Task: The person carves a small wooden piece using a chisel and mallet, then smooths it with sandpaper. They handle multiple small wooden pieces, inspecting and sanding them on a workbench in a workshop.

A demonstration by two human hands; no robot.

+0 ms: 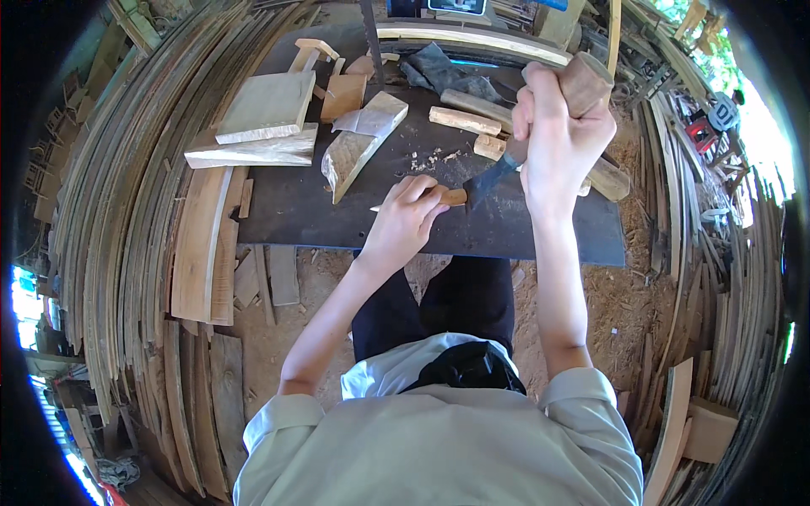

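My left hand [407, 221] rests low over the dark tabletop [506, 229], its fingers closed on a small piece of wood [455, 197]. One end of the piece sticks out to the right of my fingertips; the rest is hidden by my hand. My right hand [558, 139] is raised higher and wrapped around the thick wooden handle of a chisel [489, 182]. Its dark, wide blade slants down to the left, and the edge is at or very near the wood's end. Whether they touch, I cannot tell. Pale wood chips [434, 158] lie just beyond my left hand.
A thick board [268, 105] lies on a rough plank at the left, beside a wood block [364, 143] with grey tape. Short wood offcuts [464, 120] and a dark cloth [447, 74] lie farther back. Long timber strips [126, 219] are stacked along both sides.
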